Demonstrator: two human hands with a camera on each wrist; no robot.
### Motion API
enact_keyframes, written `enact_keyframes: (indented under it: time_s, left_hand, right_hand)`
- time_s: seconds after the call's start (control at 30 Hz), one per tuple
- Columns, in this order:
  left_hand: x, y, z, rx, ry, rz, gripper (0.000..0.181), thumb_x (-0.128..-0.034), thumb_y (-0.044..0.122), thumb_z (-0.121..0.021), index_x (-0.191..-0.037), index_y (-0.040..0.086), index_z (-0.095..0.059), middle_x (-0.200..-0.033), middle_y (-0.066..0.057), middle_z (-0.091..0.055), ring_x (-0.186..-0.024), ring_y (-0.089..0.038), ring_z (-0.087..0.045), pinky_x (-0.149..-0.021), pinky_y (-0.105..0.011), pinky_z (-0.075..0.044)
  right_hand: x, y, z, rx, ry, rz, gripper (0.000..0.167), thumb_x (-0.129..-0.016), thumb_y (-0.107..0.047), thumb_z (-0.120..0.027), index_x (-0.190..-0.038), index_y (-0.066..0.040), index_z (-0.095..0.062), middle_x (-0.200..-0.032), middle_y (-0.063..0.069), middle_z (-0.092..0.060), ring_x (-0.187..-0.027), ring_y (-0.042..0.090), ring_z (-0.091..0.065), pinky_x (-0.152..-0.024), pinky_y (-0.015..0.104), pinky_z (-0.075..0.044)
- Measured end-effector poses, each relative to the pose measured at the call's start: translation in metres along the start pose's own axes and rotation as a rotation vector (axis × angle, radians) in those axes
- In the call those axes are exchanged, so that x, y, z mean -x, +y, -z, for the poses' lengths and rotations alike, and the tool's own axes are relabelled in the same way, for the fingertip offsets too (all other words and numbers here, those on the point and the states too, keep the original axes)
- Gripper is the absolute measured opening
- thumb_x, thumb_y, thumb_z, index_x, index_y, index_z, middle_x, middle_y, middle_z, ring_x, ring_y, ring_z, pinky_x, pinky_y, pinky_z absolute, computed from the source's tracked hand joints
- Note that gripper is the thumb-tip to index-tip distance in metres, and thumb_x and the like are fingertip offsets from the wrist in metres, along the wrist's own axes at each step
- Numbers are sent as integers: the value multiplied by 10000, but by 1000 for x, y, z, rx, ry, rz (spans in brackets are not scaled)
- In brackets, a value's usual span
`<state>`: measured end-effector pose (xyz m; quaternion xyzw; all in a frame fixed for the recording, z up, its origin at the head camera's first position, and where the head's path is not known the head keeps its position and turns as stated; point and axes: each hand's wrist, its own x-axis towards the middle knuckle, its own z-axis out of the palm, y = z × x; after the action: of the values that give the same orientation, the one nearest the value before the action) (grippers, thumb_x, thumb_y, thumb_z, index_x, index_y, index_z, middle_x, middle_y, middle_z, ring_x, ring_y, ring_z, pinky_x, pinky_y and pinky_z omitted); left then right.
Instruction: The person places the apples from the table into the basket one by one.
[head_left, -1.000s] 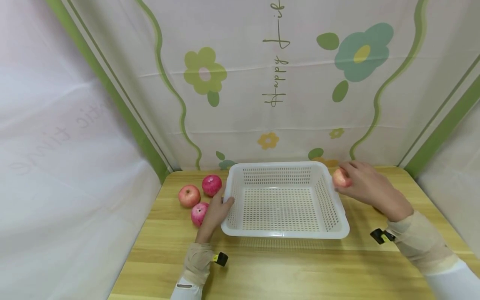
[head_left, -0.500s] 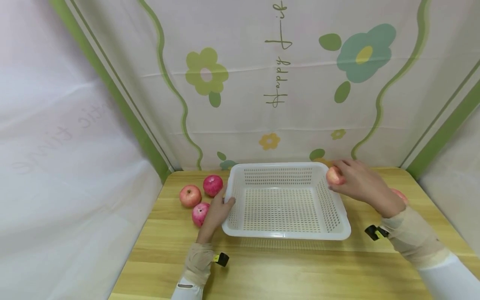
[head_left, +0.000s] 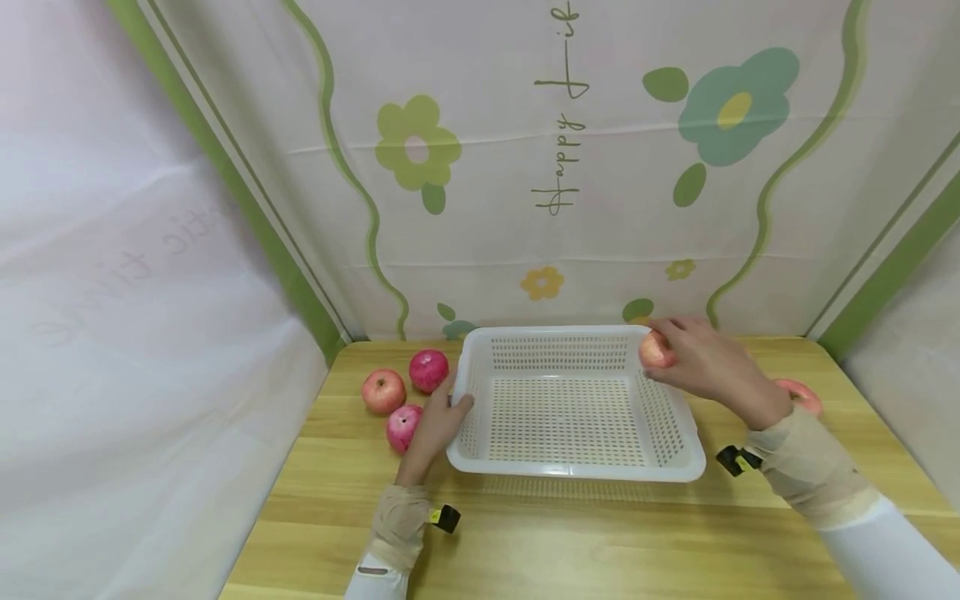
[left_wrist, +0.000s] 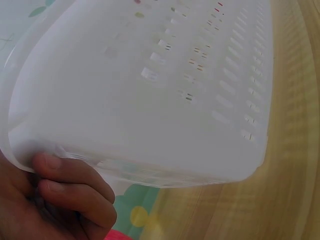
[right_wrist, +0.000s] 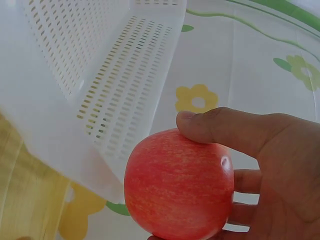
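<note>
Thumb and fingers [right_wrist: 248,181] of a person's right hand [head_left: 708,362], curved around a red apple [head_left: 657,350], hold it at the far right corner of a white plastic basket [head_left: 577,472], contact with the rim unclear, as curled fingers of the left hand [head_left: 437,421] grip the basket's left rim; three more apples [head_left: 384,392] sit close together beside the left hand, and another apple [head_left: 802,395] lies partly hidden by the right wrist, on a wooden tabletop [head_left: 570,542] before a flower-printed cloth [head_left: 637,225]
</note>
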<state>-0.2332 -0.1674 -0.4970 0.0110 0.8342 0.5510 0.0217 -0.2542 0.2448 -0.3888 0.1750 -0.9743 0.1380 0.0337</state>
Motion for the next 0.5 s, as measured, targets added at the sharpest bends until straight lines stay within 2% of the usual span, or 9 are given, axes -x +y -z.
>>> enact_keyframes:
  time_s: [0.23, 0.37, 0.5]
  left_hand:
    - [-1, -2, -2, -4, 6, 7, 673, -1059, 180, -579, -1685, 152, -332, -1281, -297, -698, -973, -342, -773, -729, -441, -668]
    - [-1, -3, -1, -8, 11, 2, 672, -1053, 172, -583, -1679, 130, -341, -1272, -311, -698, -985, -347, -771, -730, -449, -669]
    - [-1, -4, -1, -1, 17, 4, 668, -1049, 170, -589, -1671, 105, -352, -1295, -319, -689, -1027, -368, -766, -757, -462, -670]
  right_hand:
    - [-5, -4, -3, 1, 1, 14, 778, -887, -412, -802, -1516, -35, -543, -1495, 294, -554, -1347, 567, -500, -1012, 714, -487]
    - [-9, -10, -4, -11, 2, 10, 766, -885, -416, -799, -1506, -40, -553, -1478, 282, -569, -1326, 550, -523, -978, 704, -504]
    - [-16, -18, -5, 5, 1, 26, 775, -892, -418, -806, -1498, -5, -556, -1453, 296, -588, -1308, 537, -554, -1016, 696, -497]
